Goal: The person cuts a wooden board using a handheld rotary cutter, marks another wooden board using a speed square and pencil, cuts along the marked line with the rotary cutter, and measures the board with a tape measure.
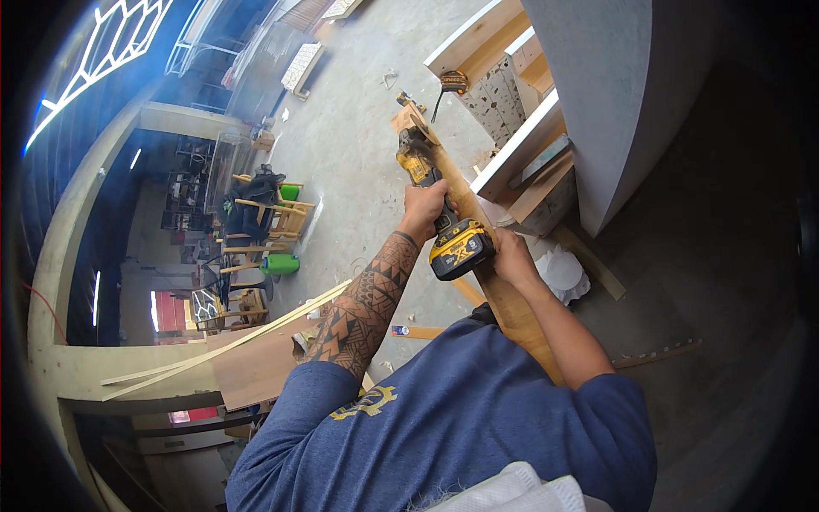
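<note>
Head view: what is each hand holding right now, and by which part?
Left hand grips the yellow-and-black cordless power tool around its body, just ahead of the battery. Right hand holds the long wooden board at its edge, beside the battery.

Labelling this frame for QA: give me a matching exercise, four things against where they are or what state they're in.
Things:
1. yellow and black cordless power tool
2. long narrow wooden board
3. green container
4. thin pale wood strips

Places or states:
A. standing on the concrete floor by the wooden chairs
B. gripped by the left hand
C. lying across the brown panel at lower left
D. steadied by the right hand, running under the tool

Pairs: 1-B, 2-D, 3-A, 4-C
</note>
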Demonstrator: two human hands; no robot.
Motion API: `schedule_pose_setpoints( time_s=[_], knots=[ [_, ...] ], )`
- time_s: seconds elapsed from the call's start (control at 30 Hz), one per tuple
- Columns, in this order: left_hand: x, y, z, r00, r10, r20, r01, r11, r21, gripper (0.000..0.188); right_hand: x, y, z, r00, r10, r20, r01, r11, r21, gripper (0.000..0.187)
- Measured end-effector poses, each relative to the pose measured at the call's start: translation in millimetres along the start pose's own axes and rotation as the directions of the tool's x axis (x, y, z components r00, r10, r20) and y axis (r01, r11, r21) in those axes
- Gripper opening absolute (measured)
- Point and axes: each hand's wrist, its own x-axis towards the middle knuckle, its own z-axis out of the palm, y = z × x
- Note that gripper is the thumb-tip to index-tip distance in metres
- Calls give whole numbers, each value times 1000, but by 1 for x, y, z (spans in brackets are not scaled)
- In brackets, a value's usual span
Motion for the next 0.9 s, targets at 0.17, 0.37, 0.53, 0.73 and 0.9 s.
schedule_pose_setpoints(
  time_s=[0.17,0.37,0.53,0.73,0.9],
  knots=[
    [2,-4,-4,1000,13,-10,-13,1000,-9,16,0,-7,0,1000,13,3,-13,1000,-11,28],
    [0,-3,-4,1000,18,-4,-18,1000,9,16,-1,1,5,1000,19,6,-19,1000,-2,34],
    [-5,-1,-3,1000,16,-10,-16,1000,3,16,-1,1,5,1000,16,1,-16,1000,2,33],
    [-5,-2,-6,1000,10,11,-10,1000,3,16,-3,-4,3,1000,28,3,-27,999,-36,31],
    [-4,-4,-7,1000,25,2,-25,998,55,14,-3,5,9,1000,-19,-18,19,1000,3,23]
  ],
)
